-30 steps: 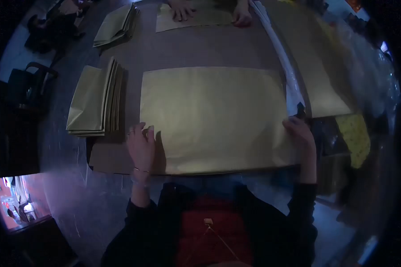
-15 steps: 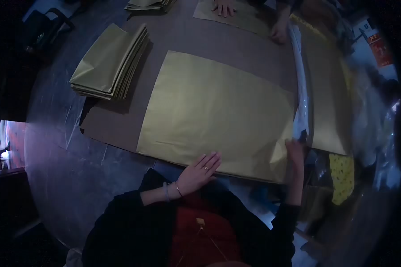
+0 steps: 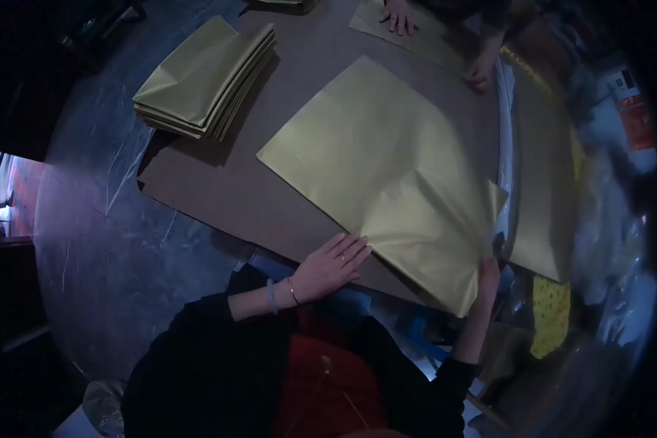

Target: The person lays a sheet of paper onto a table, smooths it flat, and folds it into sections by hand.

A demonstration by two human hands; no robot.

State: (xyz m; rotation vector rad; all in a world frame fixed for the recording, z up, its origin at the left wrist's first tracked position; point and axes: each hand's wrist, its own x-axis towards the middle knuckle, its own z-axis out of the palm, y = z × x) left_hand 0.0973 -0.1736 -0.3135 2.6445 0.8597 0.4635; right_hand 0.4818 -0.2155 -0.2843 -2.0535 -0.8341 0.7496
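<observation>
In the head view a large gold-coloured sheet of paper (image 3: pixel 387 153) lies slanted across a brown board on the table, with its near right part lifted and creased. My right hand (image 3: pixel 488 279) is closed on the sheet's near right edge; its fingertips are partly hidden. My left hand (image 3: pixel 332 267), with a ring and bracelets, lies with its fingers stretched out, their tips at the sheet's near edge. Under the sheet is the brown board (image 3: pixel 204 197).
A thick stack of folded gold paper (image 3: pixel 197 73) sits at the left. Across the table, another person's hands (image 3: pixel 399 16) rest at a similar sheet (image 3: pixel 423 36). On the right lies a pile of gold sheets (image 3: pixel 544 190) beside a whitish strip, above a yellow patterned cloth (image 3: pixel 551 314).
The sheet has turned, its left end swinging away from me and its right part lifting and creasing. My right hand has pulled nearer to me. My left hand stays almost in place.
</observation>
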